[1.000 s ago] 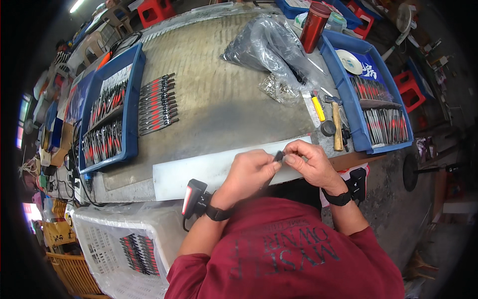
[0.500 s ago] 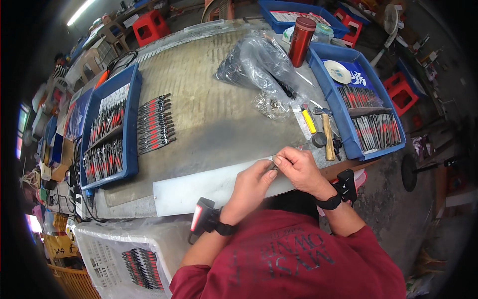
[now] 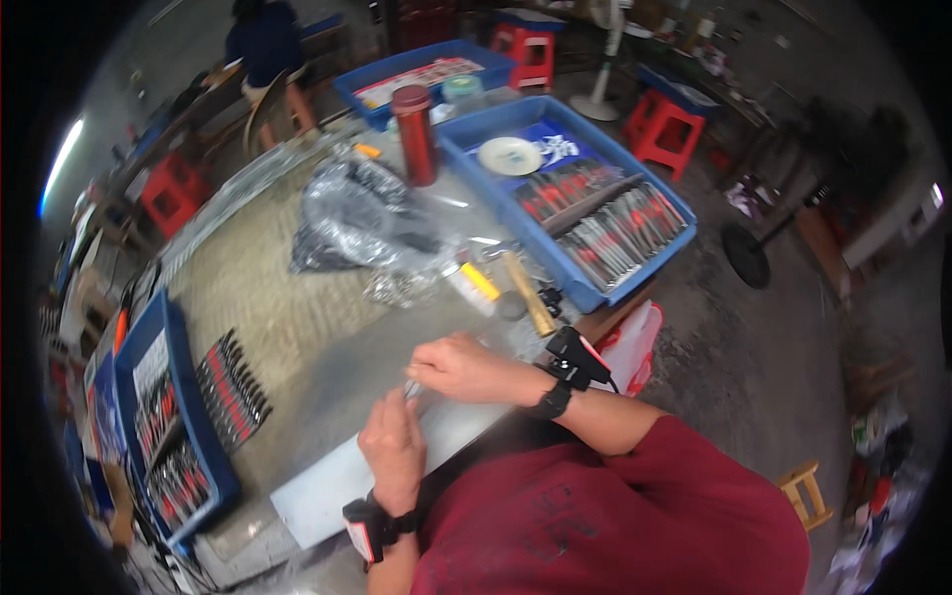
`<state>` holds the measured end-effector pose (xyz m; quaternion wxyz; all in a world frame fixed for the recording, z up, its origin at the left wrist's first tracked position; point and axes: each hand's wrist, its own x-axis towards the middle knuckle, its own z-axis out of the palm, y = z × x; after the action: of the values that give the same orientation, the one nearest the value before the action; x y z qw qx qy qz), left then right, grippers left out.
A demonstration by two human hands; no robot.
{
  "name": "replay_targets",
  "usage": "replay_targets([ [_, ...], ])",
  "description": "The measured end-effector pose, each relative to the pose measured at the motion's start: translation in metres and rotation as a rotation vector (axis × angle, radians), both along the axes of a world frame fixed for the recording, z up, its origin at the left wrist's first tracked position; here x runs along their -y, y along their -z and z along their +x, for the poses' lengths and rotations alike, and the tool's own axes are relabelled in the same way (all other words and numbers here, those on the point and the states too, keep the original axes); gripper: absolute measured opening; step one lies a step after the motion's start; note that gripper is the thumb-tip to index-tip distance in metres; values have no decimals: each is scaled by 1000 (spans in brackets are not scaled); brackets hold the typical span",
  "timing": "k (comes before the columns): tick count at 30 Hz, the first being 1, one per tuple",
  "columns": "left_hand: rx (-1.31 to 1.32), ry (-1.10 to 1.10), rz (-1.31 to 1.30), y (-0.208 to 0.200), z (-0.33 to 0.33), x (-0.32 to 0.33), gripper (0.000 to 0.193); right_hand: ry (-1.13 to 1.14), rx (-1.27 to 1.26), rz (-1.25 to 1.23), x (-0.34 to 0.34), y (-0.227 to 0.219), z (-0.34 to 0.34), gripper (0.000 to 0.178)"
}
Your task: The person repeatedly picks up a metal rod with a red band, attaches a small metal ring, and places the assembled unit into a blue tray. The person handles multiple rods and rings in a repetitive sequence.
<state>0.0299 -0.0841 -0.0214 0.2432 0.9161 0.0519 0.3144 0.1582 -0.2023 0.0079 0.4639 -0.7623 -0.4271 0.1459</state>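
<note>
My left hand (image 3: 393,446) and my right hand (image 3: 466,369) meet over the white board (image 3: 327,492) at the table's near edge. Both hands are closed, with fingertips pinched close together. Between them shows a small thin greyish piece (image 3: 413,389), mostly hidden by the fingers and too blurred to name. To the left, a row of slim black-and-red tools (image 3: 234,392) lies on the table, beside a blue tray (image 3: 224,476) of similar tools. Beyond my right hand are a yellow-handled tool (image 3: 480,282) and a wooden-handled hammer (image 3: 531,296).
A crumpled clear plastic bag (image 3: 367,223) with dark contents lies mid-table. A red flask (image 3: 415,139) stands behind it. At right, another blue tray (image 3: 585,283) holds slim tools and a white dish (image 3: 510,156). Red stools (image 3: 666,129) and a person (image 3: 266,45) are farther off.
The view has swung right, shifting the table leftward and taking the white crate out of sight. My hands stay together, with the right now farther from my body than the left.
</note>
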Motion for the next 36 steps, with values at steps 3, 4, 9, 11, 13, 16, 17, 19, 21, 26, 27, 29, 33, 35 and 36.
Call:
replay_targets([
  [3, -136, -35, 47, 5, -3, -8, 14, 126, 310, -5, 0, -8, 27, 31],
  [4, -151, -38, 50, 7, -4, -10, 14, 214, 326, -101, -5, -9, 40, 28],
  [9, -190, -53, 97, 20, -2, -12, 14, 369, 451, -68, -10, -14, 95, 25],
  [11, -170, -40, 81, 23, -2, -11, 14, 377, 448, -119, -5, -14, 104, 25],
  [13, -163, -48, 90, 24, -3, -10, 13, 374, 423, -181, 2, -13, 101, 25],
  [16, -177, -59, 107, 24, -3, -10, 12, 239, 278, -81, 25, -10, 78, 25],
  [17, -162, -58, 98, 24, -2, -11, 11, 108, 197, -69, 40, -10, 69, 27],
  [19, -139, -63, 75, 24, -2, -11, 12, -82, 53, -199, 65, -7, 51, 28],
  [21, -133, -67, 64, 23, -2, -10, 13, -174, -229, -396, 97, -5, 30, 22],
  [26, -124, -57, 66, 22, -3, -10, 15, -225, -363, -776, 166, -30, 2, 29],
  [27, -117, -62, 60, 22, -3, -10, 15, -180, -286, -822, 175, -42, 3, 26],
  [29, -99, -68, 48, 22, -2, -9, 15, -25, -194, -700, 188, -82, 5, 24],
  [33, -98, -61, 28, 21, -3, -8, 15, 84, -42, -492, 169, -155, 13, 14],
  [35, -105, -69, -12, 22, -3, -8, 14, 9, 146, -400, 142, -172, 20, 12],
  [36, -90, -74, -10, 22, -3, -8, 13, -56, 275, -363, 126, -173, 27, 13],
])
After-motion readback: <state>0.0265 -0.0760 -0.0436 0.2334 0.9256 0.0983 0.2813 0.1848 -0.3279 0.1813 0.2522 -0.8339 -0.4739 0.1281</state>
